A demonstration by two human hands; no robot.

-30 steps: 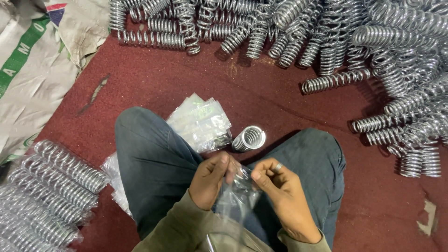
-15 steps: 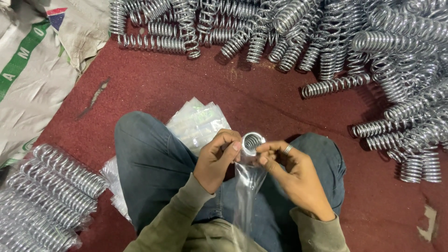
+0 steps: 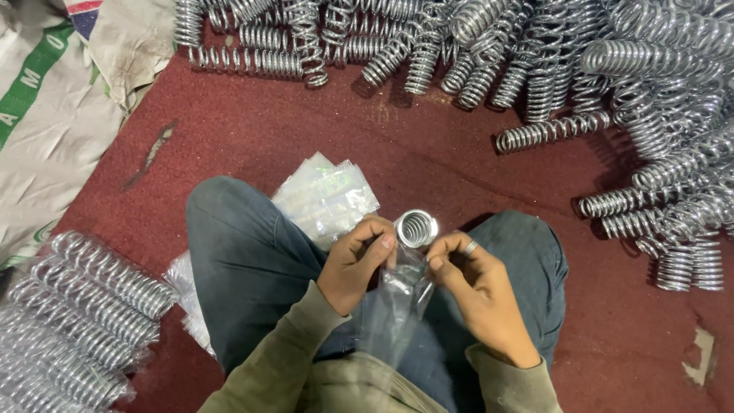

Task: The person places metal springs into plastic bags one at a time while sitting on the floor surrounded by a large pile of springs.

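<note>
I sit cross-legged on a dark red carpet. My left hand [image 3: 355,261] and my right hand [image 3: 474,284] pinch the top of a clear plastic bag [image 3: 394,306] that hangs down between them over my lap. A shiny metal coil spring [image 3: 417,227] stands on end right at the bag's mouth, its open end facing up, touching both sets of fingertips. I wear a ring on my right hand.
A stack of clear plastic bags [image 3: 325,199] lies on the carpet by my left knee. Loose coil springs [image 3: 612,84] are heaped across the top and right. Bagged springs [image 3: 84,306] lie in rows at lower left. A woven sack [image 3: 53,115] covers the upper left.
Both hands rose from my lap with the bag and met the upright spring; the bag's mouth now sits at the spring's end.
</note>
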